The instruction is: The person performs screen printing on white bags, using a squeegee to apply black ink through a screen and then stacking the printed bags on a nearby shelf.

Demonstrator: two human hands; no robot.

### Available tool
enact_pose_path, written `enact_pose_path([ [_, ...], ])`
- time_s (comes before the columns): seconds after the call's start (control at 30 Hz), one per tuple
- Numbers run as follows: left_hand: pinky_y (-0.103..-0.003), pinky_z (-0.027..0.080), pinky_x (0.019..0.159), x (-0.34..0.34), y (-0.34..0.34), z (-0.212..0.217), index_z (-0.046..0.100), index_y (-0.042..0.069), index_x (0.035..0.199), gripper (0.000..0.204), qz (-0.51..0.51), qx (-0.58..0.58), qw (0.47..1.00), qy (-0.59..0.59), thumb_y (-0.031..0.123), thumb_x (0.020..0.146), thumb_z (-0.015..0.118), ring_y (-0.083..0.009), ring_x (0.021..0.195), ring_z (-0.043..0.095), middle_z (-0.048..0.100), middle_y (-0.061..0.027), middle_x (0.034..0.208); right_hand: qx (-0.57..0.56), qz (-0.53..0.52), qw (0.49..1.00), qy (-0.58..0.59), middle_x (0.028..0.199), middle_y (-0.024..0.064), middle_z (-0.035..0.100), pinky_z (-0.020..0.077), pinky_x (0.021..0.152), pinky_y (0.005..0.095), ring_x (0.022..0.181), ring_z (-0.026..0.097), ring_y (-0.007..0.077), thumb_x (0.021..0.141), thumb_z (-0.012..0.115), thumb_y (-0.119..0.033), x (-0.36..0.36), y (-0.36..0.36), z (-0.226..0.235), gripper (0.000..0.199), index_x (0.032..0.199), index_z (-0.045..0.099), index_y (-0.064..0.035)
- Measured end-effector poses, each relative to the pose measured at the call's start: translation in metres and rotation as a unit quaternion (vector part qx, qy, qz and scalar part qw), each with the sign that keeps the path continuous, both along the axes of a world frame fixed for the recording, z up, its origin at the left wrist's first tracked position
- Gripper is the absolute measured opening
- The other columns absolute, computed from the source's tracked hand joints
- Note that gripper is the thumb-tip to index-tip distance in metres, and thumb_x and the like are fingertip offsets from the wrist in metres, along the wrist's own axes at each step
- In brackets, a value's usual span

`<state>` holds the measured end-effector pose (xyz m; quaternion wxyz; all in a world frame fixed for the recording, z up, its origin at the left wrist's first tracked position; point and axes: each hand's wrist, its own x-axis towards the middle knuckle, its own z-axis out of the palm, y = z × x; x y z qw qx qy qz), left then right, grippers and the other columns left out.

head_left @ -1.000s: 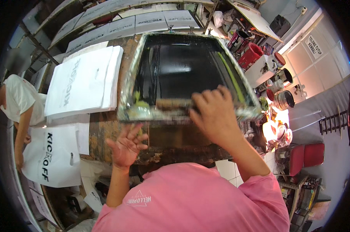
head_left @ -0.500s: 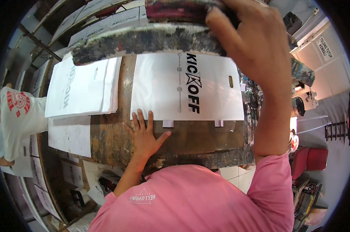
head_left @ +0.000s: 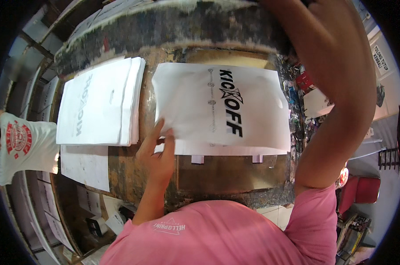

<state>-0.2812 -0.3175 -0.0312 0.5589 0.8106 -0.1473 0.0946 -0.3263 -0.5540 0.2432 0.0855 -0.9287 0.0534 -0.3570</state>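
Note:
A white printed plastic bag [head_left: 186, 92] with bold black lettering lies over the brown board, its left and lower edges lifted and rippling. My left hand [head_left: 158, 152] has its fingers closed on the bag's lower left corner. Above the bag, the paint-stained edge of a screen printing frame [head_left: 164, 33] is raised. My right arm reaches up past the bag's right side to this frame. Only part of my right hand [head_left: 292, 11] shows at the top edge, and its fingers are out of sight.
A stack of white bags [head_left: 100, 106] lies left of the bag, above a white sheet [head_left: 85, 165]. Small pale tabs [head_left: 198, 159] sit along the board below the bag. Another person in a white shirt [head_left: 28, 141] is at far left, beside racks. A red chair [head_left: 363, 194] stands right.
My left hand, flat with fingers spread before, now grips the bag's corner, and the bag has lifted and buckled. My right hand has moved up, mostly out of the picture.

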Motion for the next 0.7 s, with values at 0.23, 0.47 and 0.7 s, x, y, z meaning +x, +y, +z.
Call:
enact_pose_path([
  [0.23,-0.024,0.053,0.068,0.050,0.126,0.028,0.063,-0.004,0.139,0.046,0.080,-0.035,0.994,0.068,-0.001,0.093,0.066,-0.0073,0.075,0.060,0.069,-0.0048,0.096,-0.081,0.027,0.996,-0.033,0.087,0.0207,0.069,0.0498,0.078,0.0406,0.077,0.064,0.0387,0.095,0.059,-0.035,-0.004,-0.032,-0.021,0.039,0.105,0.069,0.0012],
  [0.47,-0.026,0.055,0.068,0.178,0.290,0.032,0.051,-0.006,0.147,0.061,0.068,-0.030,0.991,0.108,-0.002,0.087,0.058,-0.0106,0.078,0.063,0.066,-0.0087,0.105,-0.035,-0.016,0.998,0.050,0.099,0.0228,0.072,0.0506,0.088,0.0412,0.088,0.065,0.0416,0.097,0.059,-0.035,-0.016,-0.010,-0.024,0.041,0.116,0.071,-0.0003],
  [0.7,-0.042,0.050,0.103,0.267,0.335,0.031,0.046,-0.005,0.151,0.075,0.244,0.352,0.900,-0.080,0.016,0.086,0.075,-0.0416,0.121,0.064,0.065,-0.0267,0.134,-0.049,-0.002,0.998,-0.042,0.084,0.0241,0.069,0.0482,0.080,0.0504,0.083,0.065,0.0433,0.092,0.061,-0.037,-0.021,0.005,-0.033,0.039,0.107,0.069,-0.0029],
])
